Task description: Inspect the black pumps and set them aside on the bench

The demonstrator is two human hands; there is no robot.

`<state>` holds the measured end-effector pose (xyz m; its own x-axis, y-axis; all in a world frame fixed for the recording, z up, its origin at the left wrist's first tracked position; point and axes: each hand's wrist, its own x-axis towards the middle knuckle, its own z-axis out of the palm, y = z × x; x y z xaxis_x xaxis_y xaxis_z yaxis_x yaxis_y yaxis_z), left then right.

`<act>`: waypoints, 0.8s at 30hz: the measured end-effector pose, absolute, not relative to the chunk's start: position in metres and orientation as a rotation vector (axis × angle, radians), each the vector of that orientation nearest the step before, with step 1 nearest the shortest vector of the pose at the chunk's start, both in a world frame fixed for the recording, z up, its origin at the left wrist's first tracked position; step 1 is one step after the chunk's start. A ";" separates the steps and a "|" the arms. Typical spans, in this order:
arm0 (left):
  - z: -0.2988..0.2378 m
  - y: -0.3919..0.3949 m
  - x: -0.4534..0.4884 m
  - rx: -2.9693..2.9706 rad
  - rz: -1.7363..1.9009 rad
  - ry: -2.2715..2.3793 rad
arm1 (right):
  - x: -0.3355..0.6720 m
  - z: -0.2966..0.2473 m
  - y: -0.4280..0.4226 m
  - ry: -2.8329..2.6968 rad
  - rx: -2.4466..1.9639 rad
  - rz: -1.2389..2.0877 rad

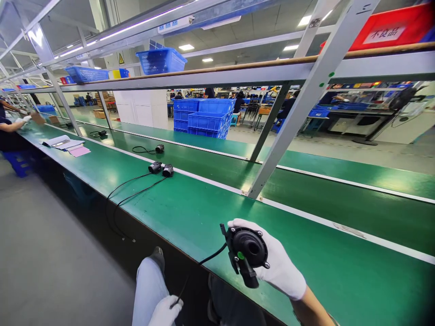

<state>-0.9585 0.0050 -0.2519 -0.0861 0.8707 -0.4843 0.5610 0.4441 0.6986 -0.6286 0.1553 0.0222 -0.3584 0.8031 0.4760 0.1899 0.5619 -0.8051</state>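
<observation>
A small black water pump with screws around its round face and a green dot is gripped in my gloved right hand, above the near edge of the green bench. Its black cable drops past that edge toward my lap. Low in the view, my gloved left hand has its fingers closed around the cable. Two similar black pumps lie farther along the bench, their cables hanging over the front edge.
Green bench runs away to the left. Behind a white rail, another pump rests on the belt. A slanted metal post supports the overhead shelf. Papers lie farther left, near a co-worker's arm. Blue crates stand beyond.
</observation>
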 end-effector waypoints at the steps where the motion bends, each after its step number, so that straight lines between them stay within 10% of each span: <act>1: -0.252 0.005 -0.958 1.230 0.419 1.770 | -0.628 0.022 0.156 -1.856 -0.813 0.816; 24: -0.259 0.003 -0.959 1.171 0.477 1.757 | -0.608 0.013 0.155 -1.943 -0.601 0.660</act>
